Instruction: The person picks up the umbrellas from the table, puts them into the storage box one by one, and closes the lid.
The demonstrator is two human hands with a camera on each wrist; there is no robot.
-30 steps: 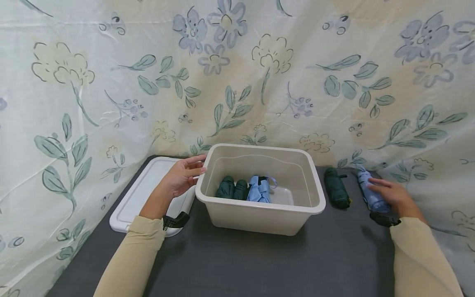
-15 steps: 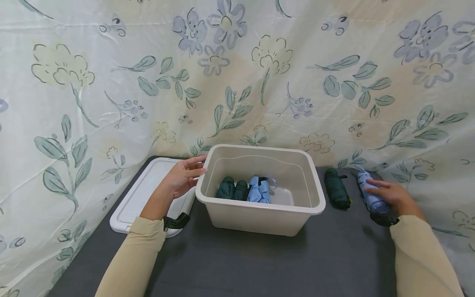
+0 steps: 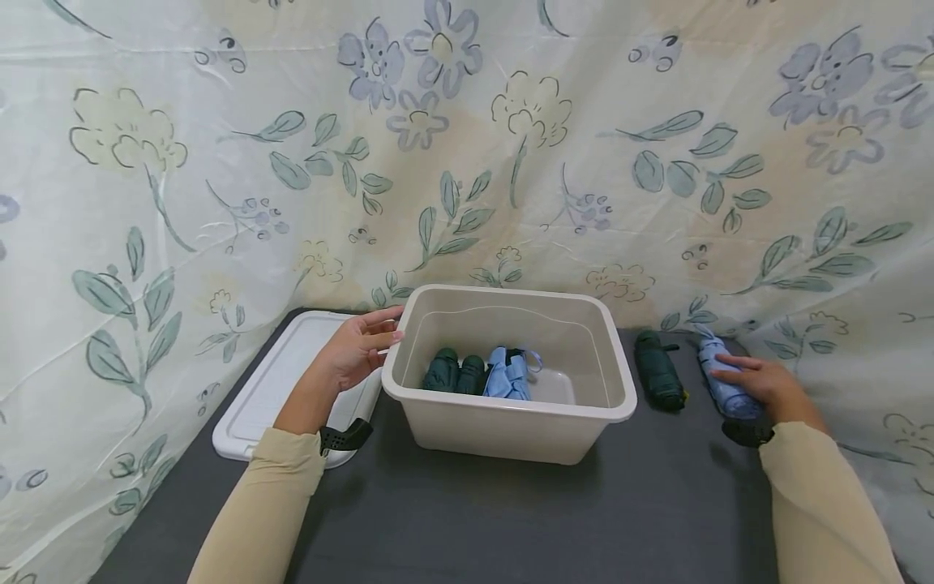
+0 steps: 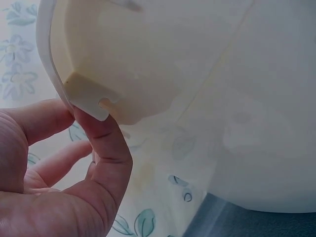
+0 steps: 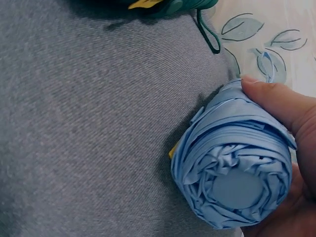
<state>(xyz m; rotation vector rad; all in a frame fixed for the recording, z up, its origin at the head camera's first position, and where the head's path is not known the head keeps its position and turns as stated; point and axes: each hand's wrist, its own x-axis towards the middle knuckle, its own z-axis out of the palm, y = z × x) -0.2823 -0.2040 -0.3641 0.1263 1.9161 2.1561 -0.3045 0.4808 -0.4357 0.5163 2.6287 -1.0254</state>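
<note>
My left hand [image 3: 356, 350] pinches the left rim of a beige plastic bin [image 3: 496, 426]; the left wrist view has thumb and finger meeting at the bin's rim [image 4: 45, 49]. At the right, my right hand [image 3: 772, 387] grips a rolled light-blue folding umbrella [image 3: 718, 369] lying on the dark cloth. The right wrist view faces the end of this umbrella [image 5: 237, 190], with the thumb along its upper side and other fingers partly hidden behind it. A dark green folding umbrella [image 3: 659, 373] lies just left of it.
Inside the bin, two dark green rolled umbrellas [image 3: 442, 371] and a light-blue umbrella [image 3: 508, 375] stand side by side at the left. A white lid [image 3: 280, 381] lies left of the bin, partly under the left forearm. A flowered curtain [image 3: 467, 162] hangs close behind everything.
</note>
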